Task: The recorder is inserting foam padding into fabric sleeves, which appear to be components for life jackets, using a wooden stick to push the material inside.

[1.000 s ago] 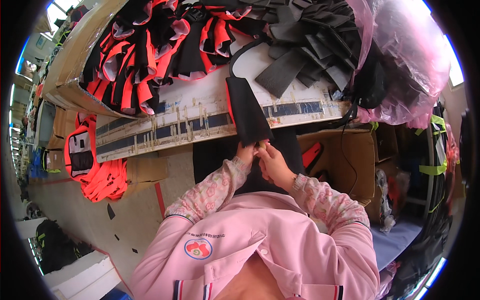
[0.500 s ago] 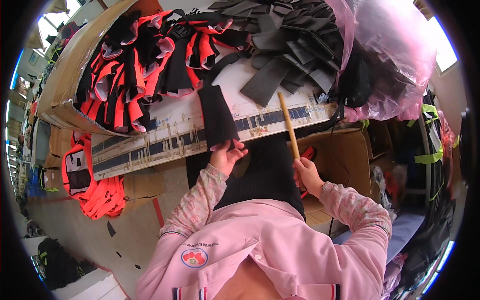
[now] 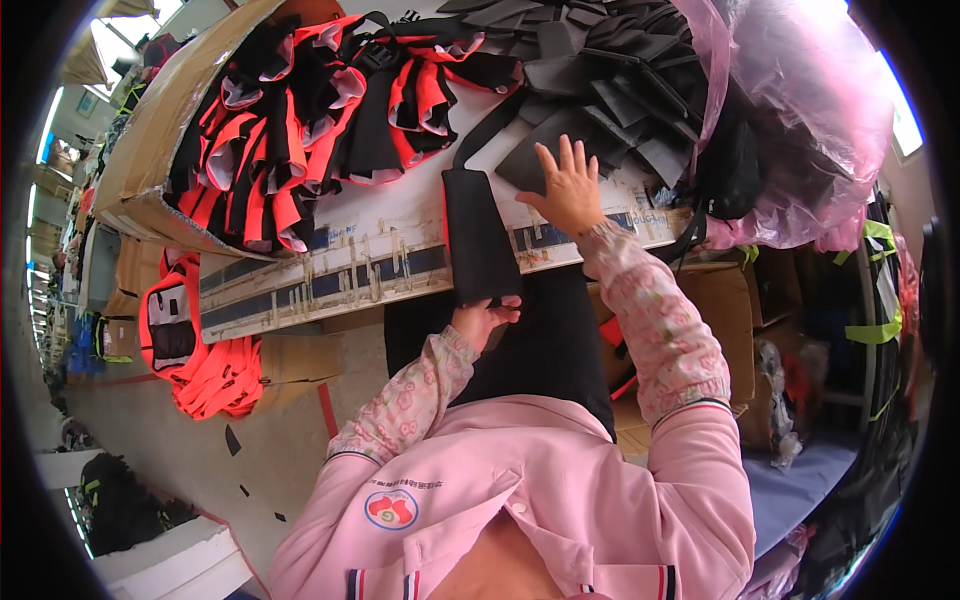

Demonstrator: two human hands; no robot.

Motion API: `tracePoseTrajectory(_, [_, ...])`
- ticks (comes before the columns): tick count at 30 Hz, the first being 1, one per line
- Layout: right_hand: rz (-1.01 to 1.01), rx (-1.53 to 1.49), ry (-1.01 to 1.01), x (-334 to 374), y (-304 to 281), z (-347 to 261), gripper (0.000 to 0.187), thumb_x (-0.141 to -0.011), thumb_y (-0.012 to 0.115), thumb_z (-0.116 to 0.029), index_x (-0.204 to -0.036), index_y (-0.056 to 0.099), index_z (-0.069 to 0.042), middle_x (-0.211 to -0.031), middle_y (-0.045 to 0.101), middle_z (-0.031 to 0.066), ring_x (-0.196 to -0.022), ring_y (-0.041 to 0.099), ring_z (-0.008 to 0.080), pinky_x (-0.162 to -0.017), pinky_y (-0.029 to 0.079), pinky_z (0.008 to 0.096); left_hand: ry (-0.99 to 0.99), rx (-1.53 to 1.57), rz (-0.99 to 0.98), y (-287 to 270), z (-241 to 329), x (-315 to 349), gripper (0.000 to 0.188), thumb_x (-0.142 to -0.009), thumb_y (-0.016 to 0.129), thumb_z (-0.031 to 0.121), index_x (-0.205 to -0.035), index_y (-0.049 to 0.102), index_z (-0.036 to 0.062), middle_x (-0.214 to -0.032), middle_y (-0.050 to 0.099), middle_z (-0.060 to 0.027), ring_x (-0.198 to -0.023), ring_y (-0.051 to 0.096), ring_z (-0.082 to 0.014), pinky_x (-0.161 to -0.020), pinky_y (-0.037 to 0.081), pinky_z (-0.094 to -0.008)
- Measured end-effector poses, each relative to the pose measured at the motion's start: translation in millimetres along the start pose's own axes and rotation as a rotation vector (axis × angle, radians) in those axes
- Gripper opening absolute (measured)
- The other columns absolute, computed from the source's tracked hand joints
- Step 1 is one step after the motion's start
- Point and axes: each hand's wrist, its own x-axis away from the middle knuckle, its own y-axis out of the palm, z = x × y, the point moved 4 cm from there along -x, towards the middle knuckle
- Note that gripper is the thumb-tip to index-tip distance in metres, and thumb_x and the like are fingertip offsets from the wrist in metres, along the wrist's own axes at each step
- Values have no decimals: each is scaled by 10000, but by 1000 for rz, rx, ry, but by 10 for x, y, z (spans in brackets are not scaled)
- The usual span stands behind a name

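A wide black fabric strap (image 3: 482,235) with an orange-red edge lies across the table's front edge, its near end hanging over. My left hand (image 3: 486,322) is closed on that lower end, fingertips at its opening. From the strap's far end a narrower black webbing runs back over the table. My right hand (image 3: 572,192) is stretched out with fingers spread, palm down, at a dark grey foam piece (image 3: 530,160) on the near side of a heap of such pieces (image 3: 625,80). Whether the palm touches the foam cannot be told.
Orange-red and black fabric straps (image 3: 290,150) are piled at the table's left, beside a cardboard box (image 3: 150,160). A pink plastic bag (image 3: 800,110) stands at the right. Below the table are an open carton (image 3: 710,320) and orange-red bags (image 3: 205,360).
My right hand has let go of the wooden stick, which is out of sight, and has reached up to the foam pieces, opening. My left hand still holds the strap's end.
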Motion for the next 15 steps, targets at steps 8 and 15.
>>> tracePoseTrajectory(8, [-398,225,6,12,619,-53,404,-806,557,-214,-1162,467,-46,-1065,546,220,-1017,540,343,-893,409,434,-50,52,-117,21,13,-36,271,-850,599,226,-1027,568,23,-915,625,-133,-861,605,-275,-765,518,-447])
tracePoseTrajectory(15, [-38,-376,-210,-394,-1697,-411,338,-766,514,-16,-1100,554,-42,-919,621,151,-785,610,323,-669,487,389,-86,86,-8,492,572,69,251,-933,447,217,-1074,523,24,-917,632,-173,-657,639,-281,-807,499,-455])
